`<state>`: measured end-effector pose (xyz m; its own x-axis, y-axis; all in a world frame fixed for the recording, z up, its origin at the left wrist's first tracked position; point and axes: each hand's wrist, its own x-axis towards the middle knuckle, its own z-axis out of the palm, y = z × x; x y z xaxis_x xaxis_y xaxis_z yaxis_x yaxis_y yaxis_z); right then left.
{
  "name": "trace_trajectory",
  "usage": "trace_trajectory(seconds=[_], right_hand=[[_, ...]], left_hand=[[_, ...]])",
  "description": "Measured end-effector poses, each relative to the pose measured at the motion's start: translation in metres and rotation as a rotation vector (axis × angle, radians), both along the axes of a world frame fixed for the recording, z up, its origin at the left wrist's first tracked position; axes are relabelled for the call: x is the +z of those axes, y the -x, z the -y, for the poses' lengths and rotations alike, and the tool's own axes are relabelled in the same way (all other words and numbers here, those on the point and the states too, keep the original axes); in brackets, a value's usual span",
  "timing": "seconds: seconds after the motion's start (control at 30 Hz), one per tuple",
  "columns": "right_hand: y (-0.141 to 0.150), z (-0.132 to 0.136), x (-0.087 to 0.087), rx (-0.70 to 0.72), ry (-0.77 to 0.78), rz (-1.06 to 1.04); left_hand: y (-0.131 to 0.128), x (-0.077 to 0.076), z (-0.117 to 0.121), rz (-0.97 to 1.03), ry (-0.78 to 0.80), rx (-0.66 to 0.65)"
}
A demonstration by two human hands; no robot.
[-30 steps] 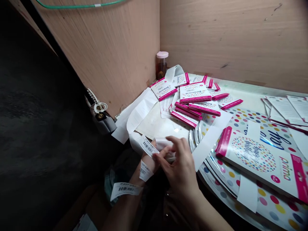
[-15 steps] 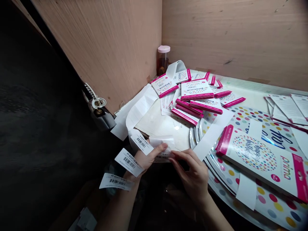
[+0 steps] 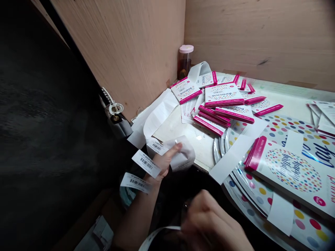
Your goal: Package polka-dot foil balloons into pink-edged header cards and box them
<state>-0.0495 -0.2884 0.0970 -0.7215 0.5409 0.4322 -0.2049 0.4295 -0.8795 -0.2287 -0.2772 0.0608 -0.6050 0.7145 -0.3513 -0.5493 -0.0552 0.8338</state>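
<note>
My left hand (image 3: 164,162) is closed on a strip of barcode labels (image 3: 183,153), thumb pressed on top near the table's front edge. A white barcode label (image 3: 146,164) sticks out beside the back of this hand, and another label (image 3: 136,182) lies by the wrist. A third label (image 3: 157,146) shows just above the knuckles. My right hand (image 3: 209,219), blurred, is curled low and close to my body. From its left side curves a narrow white paper strip (image 3: 157,233); the fingertips are hidden.
Pink-edged balloon packets (image 3: 223,94) lie heaped on the table. At right, a thicker packet stack (image 3: 290,170) rests on round dotted foil balloons (image 3: 251,212) with white paper bands. A pink-lidded jar (image 3: 186,59) stands in the corner. Wooden panels (image 3: 125,45) rise left and behind.
My right hand has come away from the label strip, down towards my body, and a white strip now shows at it. My left hand keeps its hold. The view has shifted slightly.
</note>
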Motion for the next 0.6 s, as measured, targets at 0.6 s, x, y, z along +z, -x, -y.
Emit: trace_trajectory(seconds=[0.6], right_hand=[[0.028,-0.073,-0.067,-0.408,-0.216,0.096]], left_hand=[[-0.003,0.003,-0.007,0.035,-0.054,0.028]])
